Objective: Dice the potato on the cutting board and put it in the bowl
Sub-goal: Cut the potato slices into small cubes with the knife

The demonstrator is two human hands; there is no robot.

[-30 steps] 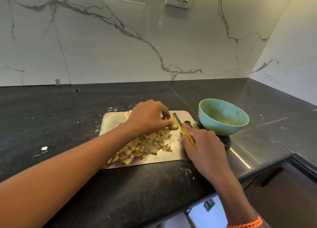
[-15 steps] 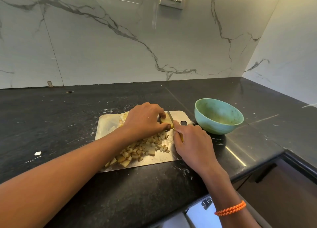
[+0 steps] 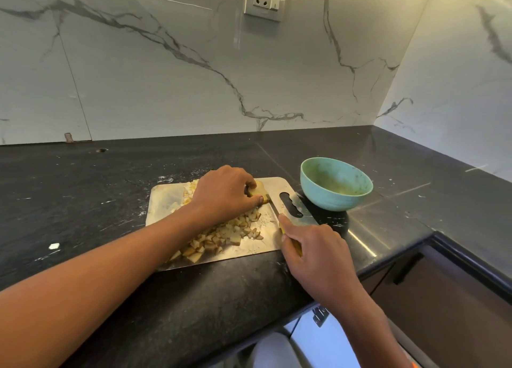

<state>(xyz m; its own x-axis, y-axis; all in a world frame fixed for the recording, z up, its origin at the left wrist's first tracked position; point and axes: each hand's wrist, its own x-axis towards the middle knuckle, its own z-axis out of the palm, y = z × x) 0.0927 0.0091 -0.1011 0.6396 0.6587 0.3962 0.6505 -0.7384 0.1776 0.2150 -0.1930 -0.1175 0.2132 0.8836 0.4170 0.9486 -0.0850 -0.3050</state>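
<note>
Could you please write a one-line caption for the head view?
Left hand steadies potato piece on cutting board; right hand slices with knife.

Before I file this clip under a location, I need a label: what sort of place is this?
Most likely a home kitchen: a dark stone countertop against a marble-look wall with a power socket, and a cutting board of diced potato beside a green bowl.
</note>
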